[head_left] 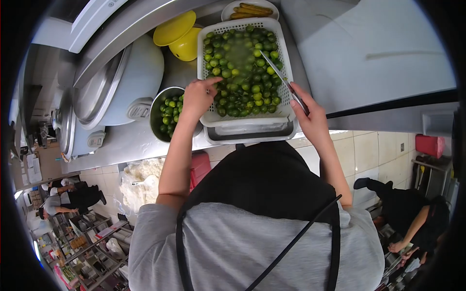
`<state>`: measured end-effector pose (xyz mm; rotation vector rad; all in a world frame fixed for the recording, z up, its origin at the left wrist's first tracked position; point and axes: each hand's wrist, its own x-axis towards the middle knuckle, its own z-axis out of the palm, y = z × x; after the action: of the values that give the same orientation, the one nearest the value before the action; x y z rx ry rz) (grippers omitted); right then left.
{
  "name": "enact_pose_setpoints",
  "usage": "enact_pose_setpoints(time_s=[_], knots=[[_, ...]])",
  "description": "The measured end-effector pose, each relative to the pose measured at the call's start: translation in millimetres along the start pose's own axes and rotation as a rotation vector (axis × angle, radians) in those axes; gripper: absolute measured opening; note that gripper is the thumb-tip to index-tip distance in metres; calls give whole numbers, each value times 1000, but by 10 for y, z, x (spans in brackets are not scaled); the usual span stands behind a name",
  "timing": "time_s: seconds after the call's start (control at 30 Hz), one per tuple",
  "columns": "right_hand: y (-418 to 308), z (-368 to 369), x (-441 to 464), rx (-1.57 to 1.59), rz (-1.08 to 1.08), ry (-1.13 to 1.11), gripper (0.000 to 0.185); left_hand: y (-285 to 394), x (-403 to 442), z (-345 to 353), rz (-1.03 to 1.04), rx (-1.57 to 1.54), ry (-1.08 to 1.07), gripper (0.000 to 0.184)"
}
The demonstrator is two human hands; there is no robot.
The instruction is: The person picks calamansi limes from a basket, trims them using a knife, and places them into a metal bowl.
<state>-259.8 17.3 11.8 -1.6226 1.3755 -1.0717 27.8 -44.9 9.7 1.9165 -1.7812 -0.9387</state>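
Right hand was closed around the dark handle of a slim metal-bladed knife; blade angled far-left, tip over the limes. Left hand was at the left rim of the basket, index finger extended toward the fruit, other fingers curled. Couldn't tell whether that hand held anything, or whether the finger touched a lime.

Small round green limes filled most of a white perforated rectangular plastic basket, between the two hands; a blurred patch hid some at the far side. Basket sat over a shallow rectangular metal tray, on a stainless-steel counter.

Left of basket: round steel pot with more limes inside. Far left of basket: yellow plastic bowls, one tilted over the other. Far side: white plate with long brown pieces. Further left: large pale-blue lidded cooker.
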Motion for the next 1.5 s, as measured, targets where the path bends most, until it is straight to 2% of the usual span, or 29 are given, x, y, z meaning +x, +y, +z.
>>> enact_pose_setpoints(time_s=[0.07, 0.13, 0.2, 0.27, 0.3, 0.33, 0.4, 0.43, 0.5, 0.6, 0.67, 0.7, 0.73, 0.8, 0.83, 0.87, 0.93, 1.03, 1.17, 1.33, 1.5], knots=[[-18, 55, -15, 16, 14, -10, 37, -166, -32, 152, 472, 494, 388, 27], [-59, 107, -51, -6, 0, -2, 37, -85, -115, 192, 454, 420, 402, 25], [-68, 163, -93, -28, -9, 11, 37, -52, -149, 240, 315, 448, 200, 22], [-51, 216, -109, -56, -84, 1, 42, -135, -89, 379, 371, 434, 142, 19], [-170, 212, -129, -59, -83, 5, 42, -151, -72, 455, 365, 560, 120, 18], [-386, 199, -154, -27, 85, -36, 45, -151, -61, 523, 359, 686, 98, 17], [-499, 225, -171, 4, 249, -71, 48, -158, -62, 631, 341, 784, 109, 17], [-439, 281, -173, 65, 138, -25, 50, -194, -34, 676, 305, 857, 81, 19], [-190, 394, -147, 34, 197, -102, 53, -226, -42, 666, 277, 934, 51, 20], [-147, 429, -150, 65, 249, -157, 54, -235, -36, 498, 380, 771, 63, 24], [-287, 387, -144, 130, 326, -182, 51, -322, -30, 419, 316, 22, 8, 26], [-204, 413, -113, 44, 99, -123, 48, -296, -58, 400, 321, 26, 2, 26], [-146, 435, -99, -45, -129, -65, 45, -265, -121, 374, 236, -326, -83, 28], [-113, 468, -96, -48, -55, -77, 42, -157, -258, 290, 45, -1024, -247, 33], [-111, 481, -93, -55, 20, -98, 40, -96, -311, 260, 56, -1116, -270, 40], [-124, 492, -100, -54, 20, -99, 40, -55, -347, 252, 56, -1115, -268, 40], [-174, 510, -138, -30, 185, -142, 38, -2, -402, 259, 79, -1248, -206, 40], [-314, 509, -198, -42, 225, -173, 36, 33, -400, 247, 71, -1389, -228, 41], [-265, 605, -287, 15, 151, -165, 35, -28, -401, 216, 85, -1425, -219, 40], [-178, 729, -350, 94, -58, -150, 35, 36, -401, 235, 140, -1259, 1, 28], [-333, 665, -386, 103, 38, -272, 35, -70, -332, 287, 216, -1184, 111, 25]])
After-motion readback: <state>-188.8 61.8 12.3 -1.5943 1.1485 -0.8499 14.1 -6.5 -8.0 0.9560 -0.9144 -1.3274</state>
